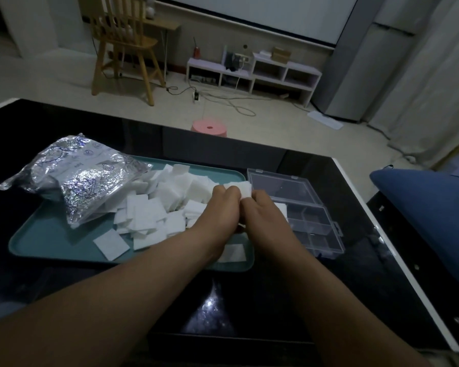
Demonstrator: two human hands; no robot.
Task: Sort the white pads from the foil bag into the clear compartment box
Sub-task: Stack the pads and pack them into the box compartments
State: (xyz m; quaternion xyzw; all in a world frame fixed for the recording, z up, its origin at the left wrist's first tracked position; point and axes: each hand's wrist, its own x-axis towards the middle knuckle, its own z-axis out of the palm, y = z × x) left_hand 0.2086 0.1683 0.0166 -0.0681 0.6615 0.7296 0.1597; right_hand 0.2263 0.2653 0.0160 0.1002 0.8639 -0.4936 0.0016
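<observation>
A crumpled foil bag (77, 178) lies on the left of a teal tray (51, 239), its mouth toward a loose heap of white pads (154, 207). My left hand (219, 207) and my right hand (265, 213) meet over the tray's right end, and together they grip a small stack of white pads (243, 189). Just right of the tray sits the clear compartment box (310, 223), lid swung open toward the back. A white pad shows at the box's near left corner, partly hidden by my right hand.
The tray and box sit on a glossy black table (249, 308) with a white edge on the right. A blue cushion (429, 215) lies beyond that edge. A pink stool (210, 127) stands on the floor behind the table.
</observation>
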